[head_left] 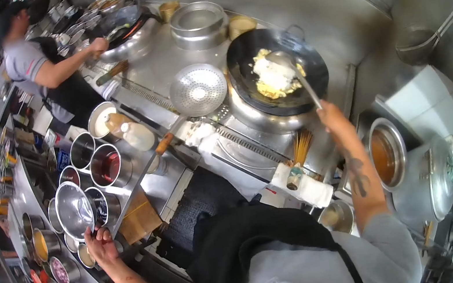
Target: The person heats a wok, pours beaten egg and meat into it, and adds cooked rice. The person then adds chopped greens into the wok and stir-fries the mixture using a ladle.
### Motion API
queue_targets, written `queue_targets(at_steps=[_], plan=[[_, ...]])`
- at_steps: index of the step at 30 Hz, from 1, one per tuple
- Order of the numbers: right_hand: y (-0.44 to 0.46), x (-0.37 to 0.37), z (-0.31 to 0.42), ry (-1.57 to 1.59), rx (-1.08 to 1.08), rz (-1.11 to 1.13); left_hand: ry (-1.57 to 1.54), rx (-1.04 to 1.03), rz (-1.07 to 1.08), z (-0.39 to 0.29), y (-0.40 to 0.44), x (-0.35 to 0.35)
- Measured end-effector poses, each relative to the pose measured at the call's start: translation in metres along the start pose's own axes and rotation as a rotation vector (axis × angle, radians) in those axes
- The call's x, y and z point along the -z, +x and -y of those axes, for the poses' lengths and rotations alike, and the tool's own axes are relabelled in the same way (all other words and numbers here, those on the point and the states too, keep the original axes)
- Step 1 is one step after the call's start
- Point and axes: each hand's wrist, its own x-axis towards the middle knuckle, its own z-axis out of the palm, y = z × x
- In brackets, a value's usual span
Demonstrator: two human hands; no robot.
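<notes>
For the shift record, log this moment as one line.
right hand: holds ladle | ladle: on white-and-yellow food in wok | left hand: holds bowl by edge | strainer: beside wok | co-worker: to the left

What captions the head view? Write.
Left hand holding round silver metal bowl; right hand holding long metal ladle in black wok.

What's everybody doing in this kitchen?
The person's right hand holds a ladle in a big black wok, over food that looks like egg with something white. Their left hand holds a metal bowl off to the side. A co-worker stands by another wok.
</notes>
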Motion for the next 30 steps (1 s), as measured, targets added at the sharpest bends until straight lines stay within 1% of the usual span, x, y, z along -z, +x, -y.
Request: queue_targets(at_steps=[1,2,3,4,5,6,7,8,9,10,11,12,13,14,15,16,17,18,21,24,25,27,28,29,30], plan=[[-0.001,0.016,0.005,0.117,0.078,0.063,-0.039,0.000,-0.002,-0.009,-0.006,0.018],[-0.019,0.026,0.027,0.133,0.090,0.043,0.009,-0.025,-0.008,-0.021,-0.009,0.040],[-0.023,0.021,0.033,0.107,0.090,-0.043,0.044,-0.052,-0.009,-0.027,-0.008,0.062],[-0.032,0.014,0.037,0.077,0.092,-0.120,0.079,-0.080,-0.020,-0.029,-0.026,0.053],[-0.034,0.005,0.038,0.036,0.093,-0.125,-0.034,-0.117,-0.147,-0.028,-0.045,0.045],[-0.030,-0.011,0.031,-0.004,0.104,-0.114,-0.074,-0.121,-0.235,-0.031,-0.052,0.050],[-0.021,-0.036,0.018,-0.044,0.136,-0.082,-0.102,-0.133,-0.184,-0.033,-0.051,0.068],[0.037,-0.071,-0.063,-0.134,0.300,-0.108,-0.147,-0.152,-0.074,-0.035,-0.054,0.098],[0.057,-0.079,-0.084,-0.129,0.209,-0.070,-0.252,-0.145,0.022,-0.033,-0.044,0.139],[0.040,-0.060,-0.042,-0.009,0.009,0.104,-0.287,-0.191,0.023,-0.033,-0.058,0.133],[0.021,-0.048,-0.014,0.432,-0.139,0.196,-0.259,-0.284,-0.142,-0.035,-0.078,0.119],[0.065,-0.041,-0.049,0.157,0.095,0.262,-0.218,-0.305,-0.304,-0.041,-0.088,0.122],[0.066,-0.045,-0.040,0.156,0.026,0.169,-0.235,-0.267,-0.326,-0.048,-0.092,0.141],[0.082,-0.046,-0.061,0.275,0.125,0.256,-0.281,-0.307,-0.386,-0.055,-0.103,0.144],[0.050,-0.047,-0.032,0.127,0.078,0.176,-0.279,-0.336,-0.470,-0.063,-0.114,0.153],[0.069,-0.049,-0.049,-0.020,0.191,0.254,-0.291,-0.376,-0.491,-0.068,-0.121,0.172],[0.093,-0.048,-0.074,-0.052,0.171,0.217,-0.292,-0.393,-0.525,-0.066,-0.123,0.183],[0.088,-0.043,-0.070,-0.050,0.151,0.182,-0.305,-0.404,-0.549,-0.073,-0.131,0.208],[0.098,-0.041,-0.054,-0.031,0.145,0.134,-0.362,-0.479,-0.747,-0.087,-0.145,0.250],[0.119,-0.032,-0.040,0.019,0.179,0.101,-0.398,-0.481,-0.734,-0.094,-0.143,0.331],[0.129,-0.026,-0.039,0.051,0.198,0.094,-0.414,-0.416,-0.758,-0.101,-0.139,0.359],[0.163,-0.017,-0.043,0.190,0.272,0.127,-0.439,-0.432,-0.597,-0.113,-0.139,0.384],[0.192,-0.008,-0.058,0.350,0.343,0.163,-0.379,-0.462,-0.444,-0.114,-0.135,0.416],[0.168,-0.024,-0.038,0.195,0.282,0.147,-0.468,-0.403,-0.349,-0.118,-0.142,0.417],[0.142,-0.040,-0.023,0.122,0.260,0.150,-0.565,-0.343,-0.416,-0.123,-0.138,0.417]])
